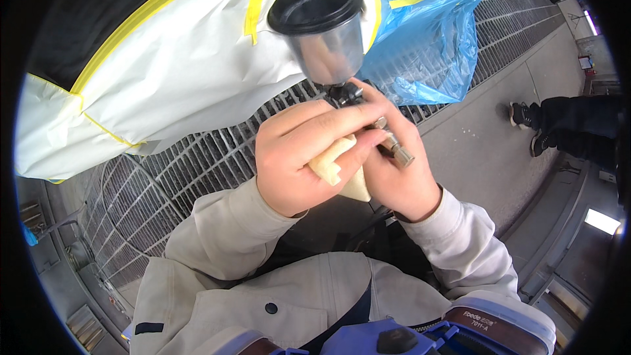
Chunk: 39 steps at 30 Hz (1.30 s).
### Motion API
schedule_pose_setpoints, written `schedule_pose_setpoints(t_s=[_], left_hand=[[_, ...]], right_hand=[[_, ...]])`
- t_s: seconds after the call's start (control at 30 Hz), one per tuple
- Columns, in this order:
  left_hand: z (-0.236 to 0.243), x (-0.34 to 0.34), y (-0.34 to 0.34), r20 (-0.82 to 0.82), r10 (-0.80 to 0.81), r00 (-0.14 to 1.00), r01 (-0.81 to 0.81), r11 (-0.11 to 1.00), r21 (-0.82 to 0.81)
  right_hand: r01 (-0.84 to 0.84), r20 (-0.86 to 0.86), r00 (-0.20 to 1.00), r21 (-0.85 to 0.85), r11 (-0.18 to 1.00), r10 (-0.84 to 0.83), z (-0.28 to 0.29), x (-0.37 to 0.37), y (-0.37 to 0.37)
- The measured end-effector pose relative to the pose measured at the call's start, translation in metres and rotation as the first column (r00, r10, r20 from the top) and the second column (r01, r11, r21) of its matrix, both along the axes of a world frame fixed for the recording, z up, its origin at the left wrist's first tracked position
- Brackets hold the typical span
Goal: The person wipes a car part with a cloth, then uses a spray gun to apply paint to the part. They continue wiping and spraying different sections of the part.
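Note:
A spray gun [346, 94] with a clear, upright paint cup [327, 49] under a black lid [315, 8] is in front of me. My right hand [407, 177] is closed around the gun's body, and metal knobs [402, 154] stick out beside its thumb. My left hand [299, 151] pinches a folded cream cloth [326, 163] against the gun, its fingers reaching over to the knobs. Part of the cloth hangs below, between the two hands. The hands cover most of the gun's handle and trigger.
White masking sheet [177, 59] edged with yellow tape [141, 13] covers a large body ahead. Blue plastic film [427, 46] hangs at its right. Below lies a metal floor grating [197, 171]. Another person's legs [578, 121] and dark shoes are at the right, on grey floor.

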State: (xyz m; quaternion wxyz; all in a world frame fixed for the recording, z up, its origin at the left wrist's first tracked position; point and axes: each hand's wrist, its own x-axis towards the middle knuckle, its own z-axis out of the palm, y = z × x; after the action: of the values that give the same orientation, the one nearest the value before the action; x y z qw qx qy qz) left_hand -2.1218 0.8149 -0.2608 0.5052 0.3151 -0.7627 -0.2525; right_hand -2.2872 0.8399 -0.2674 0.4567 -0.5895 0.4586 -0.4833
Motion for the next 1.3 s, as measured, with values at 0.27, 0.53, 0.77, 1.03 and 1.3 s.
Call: schedule_pose_setpoints(t_s=[0.27,0.53,0.77,1.03,1.3], left_hand=[[-0.005,-0.002,0.009,0.119,-0.292,0.949,0.312,0.921,-0.232],[-0.024,-0.004,0.022,0.254,-0.391,0.885,0.456,0.841,-0.291],[-0.025,0.000,0.022,0.272,-0.374,0.886,0.446,0.849,-0.284],[-0.023,0.002,0.021,0.278,-0.374,0.885,0.447,0.850,-0.280],[-0.028,0.005,0.020,0.281,-0.389,0.878,0.450,0.871,-0.200]], right_hand=[[0.250,0.073,0.965,0.007,0.968,-0.250,0.033,-0.020,-0.029],[0.222,0.196,0.956,0.000,0.975,-0.217,0.033,-0.014,-0.033],[0.211,0.066,0.976,-0.028,0.977,-0.209,0.032,-0.017,-0.033],[0.249,0.208,0.947,0.011,0.968,-0.246,0.037,-0.011,-0.028],[0.285,0.210,0.935,0.031,0.958,-0.285,0.040,-0.012,-0.026]])
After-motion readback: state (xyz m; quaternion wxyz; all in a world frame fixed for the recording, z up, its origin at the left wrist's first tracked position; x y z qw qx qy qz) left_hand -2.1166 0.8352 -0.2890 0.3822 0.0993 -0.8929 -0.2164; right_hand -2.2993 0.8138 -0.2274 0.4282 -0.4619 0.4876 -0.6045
